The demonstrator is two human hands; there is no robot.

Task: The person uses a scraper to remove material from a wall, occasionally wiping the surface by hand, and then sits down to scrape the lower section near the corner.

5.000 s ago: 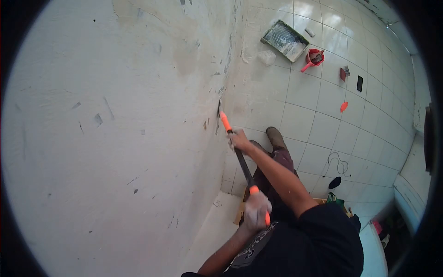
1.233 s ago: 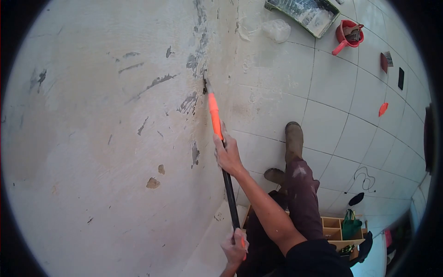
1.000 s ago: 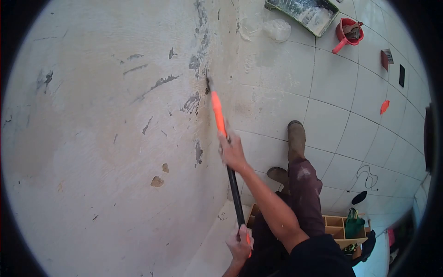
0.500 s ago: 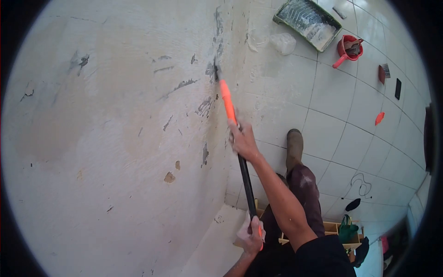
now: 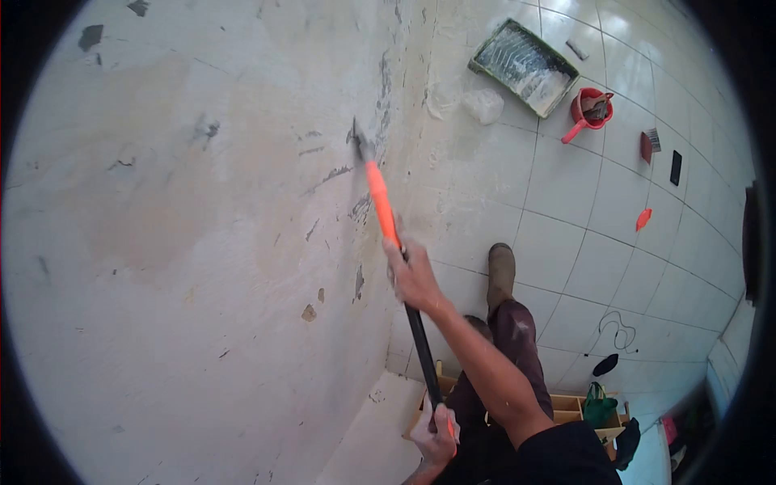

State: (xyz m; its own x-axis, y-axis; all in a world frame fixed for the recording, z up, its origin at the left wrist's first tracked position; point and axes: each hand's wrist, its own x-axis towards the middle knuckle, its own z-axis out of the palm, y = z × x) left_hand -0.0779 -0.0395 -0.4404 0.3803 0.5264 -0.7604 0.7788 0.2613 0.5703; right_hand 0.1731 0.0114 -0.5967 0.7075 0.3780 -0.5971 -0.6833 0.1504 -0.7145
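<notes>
A long-handled scraper point(image 5: 422, 349) with a black and orange shaft slants up across the view. Its dark blade end point(image 5: 358, 139) is against the patchy wall point(image 5: 202, 267), beside grey scraped marks. My right hand point(image 5: 416, 276) is wrapped round the shaft just below the upper orange section. Lower down, my left hand point(image 5: 435, 432) grips the shaft near its orange butt end. White dust covers parts of both hands.
On the tiled floor point(image 5: 558, 242) lie a paint tray point(image 5: 493, 77), a plastic bag point(image 5: 483, 106), a red dipper point(image 5: 584, 117) with tools inside, a brush point(image 5: 647, 147) and a phone point(image 5: 676, 168). A wooden rack point(image 5: 568, 406) stands behind my legs.
The scraper's blade end has moved left and slightly down on the wall, with my right hand shifting down and left. The view has shifted, so the floor things appear lower and further left.
</notes>
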